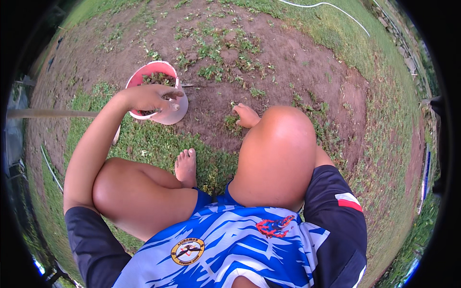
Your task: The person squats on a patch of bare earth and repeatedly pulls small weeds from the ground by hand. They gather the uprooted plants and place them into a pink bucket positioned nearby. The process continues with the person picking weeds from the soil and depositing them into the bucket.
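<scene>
A white bucket (169,114) with a pinkish-red inside stands on the soil ahead and to the left, holding pulled weeds and dirt (161,79). Over its mouth hangs my left hand (153,97), palm down, its fingers bent but apart, with soil on the fingertips and nothing plainly held. My right hand (247,116) reaches down to the ground beyond my right knee, beside a small clump of green weeds (232,126). Its fingers are curled in at the plants; what is between them is too small to make out. The knee hides the wrist.
Leafy weeds (216,57) grow in patches across the brown soil (288,62). A wooden pole (57,114) runs in from the left toward the bucket. My bare foot (186,168) rests on low grass. A white hose (331,6) lies on grass at the far right.
</scene>
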A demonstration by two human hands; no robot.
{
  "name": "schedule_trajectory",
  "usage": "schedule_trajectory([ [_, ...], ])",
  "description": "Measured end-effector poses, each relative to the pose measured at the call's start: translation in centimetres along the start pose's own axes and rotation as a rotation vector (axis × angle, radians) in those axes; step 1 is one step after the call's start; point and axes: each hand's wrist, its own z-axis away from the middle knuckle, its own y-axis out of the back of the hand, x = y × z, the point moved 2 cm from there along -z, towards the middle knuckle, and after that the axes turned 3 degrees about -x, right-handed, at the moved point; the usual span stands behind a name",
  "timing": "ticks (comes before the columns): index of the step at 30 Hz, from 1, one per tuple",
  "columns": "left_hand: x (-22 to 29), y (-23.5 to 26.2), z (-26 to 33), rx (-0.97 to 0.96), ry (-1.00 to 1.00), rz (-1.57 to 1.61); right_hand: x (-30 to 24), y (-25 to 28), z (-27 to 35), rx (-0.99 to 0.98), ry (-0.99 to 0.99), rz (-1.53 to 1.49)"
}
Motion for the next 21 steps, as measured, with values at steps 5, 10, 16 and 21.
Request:
schedule_trajectory([
  [5,-0.4,0.0,-2.1,-0.006,-0.021,-0.052,1.2,3.6,0.9,-0.226,-0.086,-0.217],
  [10,1.7,0.3,-3.6,0.107,-0.068,-0.038,-2.6,15.6,0.9,-0.117,-0.144,-0.358],
  [16,7.4,2.1,-2.3,0.457,-0.325,0.958,-15.6,33.6,1.6,0.367,0.174,-0.699],
  [21,9.1,4.9,2.2,0.672,-0.596,1.08,-24.0,40.4,4.0,0.137,0.275,-0.828],
])
